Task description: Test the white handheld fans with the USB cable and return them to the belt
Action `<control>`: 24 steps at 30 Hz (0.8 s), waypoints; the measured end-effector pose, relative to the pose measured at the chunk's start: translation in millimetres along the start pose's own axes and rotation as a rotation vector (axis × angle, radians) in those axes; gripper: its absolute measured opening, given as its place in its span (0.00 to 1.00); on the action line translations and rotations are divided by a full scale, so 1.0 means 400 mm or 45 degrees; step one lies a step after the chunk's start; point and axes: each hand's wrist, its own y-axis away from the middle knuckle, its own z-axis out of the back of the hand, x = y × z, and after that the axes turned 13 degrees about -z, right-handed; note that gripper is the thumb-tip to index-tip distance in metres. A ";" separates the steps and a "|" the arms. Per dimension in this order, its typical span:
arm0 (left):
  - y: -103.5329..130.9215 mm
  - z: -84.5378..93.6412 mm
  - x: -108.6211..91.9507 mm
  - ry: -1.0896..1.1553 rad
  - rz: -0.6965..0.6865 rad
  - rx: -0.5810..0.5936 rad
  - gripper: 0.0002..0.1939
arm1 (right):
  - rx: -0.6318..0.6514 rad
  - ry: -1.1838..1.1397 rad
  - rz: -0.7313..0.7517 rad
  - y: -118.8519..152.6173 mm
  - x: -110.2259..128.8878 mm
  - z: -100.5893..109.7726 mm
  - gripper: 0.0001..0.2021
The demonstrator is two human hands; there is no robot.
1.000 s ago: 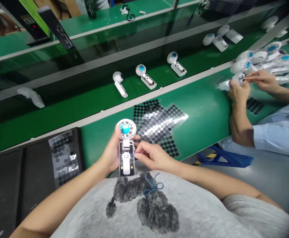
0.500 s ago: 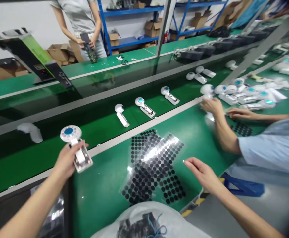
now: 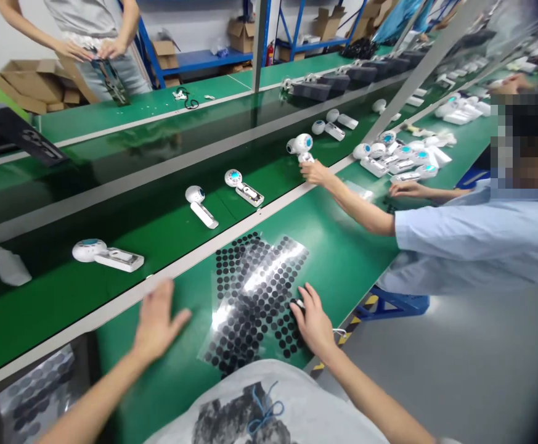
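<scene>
Unit [image 3: 119,260] moved from left hand [image 3: 154,324], now open, onto belt [image 3: 162,225]; right hand [image 3: 317,324] pinches white bit [image 3: 300,303]. Likely light, stiff; grip handle.

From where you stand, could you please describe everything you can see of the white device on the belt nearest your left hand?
The white device lies on the green belt, across the pale rail from my left hand. Its rounded head, with a blue disc on top, points left; its long, boxy body extends right, a pale piece showing in its upper face. The shell looks like smooth plastic. Only the belt visibly touches it.
</scene>
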 end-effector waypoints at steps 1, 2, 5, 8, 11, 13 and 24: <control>0.053 -0.027 -0.059 0.032 -0.379 0.187 0.45 | 0.017 0.050 0.018 0.017 0.011 -0.011 0.23; 0.096 -0.054 -0.119 0.019 -0.652 0.338 0.45 | 0.032 0.090 0.042 0.029 0.020 -0.020 0.23; 0.150 -0.129 -0.284 -0.041 -0.824 0.381 0.48 | 0.065 0.087 0.104 0.028 0.032 -0.020 0.24; 0.114 -0.183 -0.424 -0.010 -0.679 0.351 0.45 | 0.034 -0.017 0.115 -0.008 0.026 0.023 0.24; 0.049 -0.217 -0.540 0.107 -0.467 0.355 0.41 | -0.073 -0.061 0.077 -0.039 0.011 0.075 0.26; 0.002 -0.235 -0.609 0.272 -0.339 0.398 0.40 | -0.117 -0.051 0.016 -0.054 -0.004 0.092 0.28; -0.266 -0.284 -0.749 0.706 -0.526 0.488 0.47 | -0.362 -0.235 -0.090 -0.115 -0.120 0.192 0.29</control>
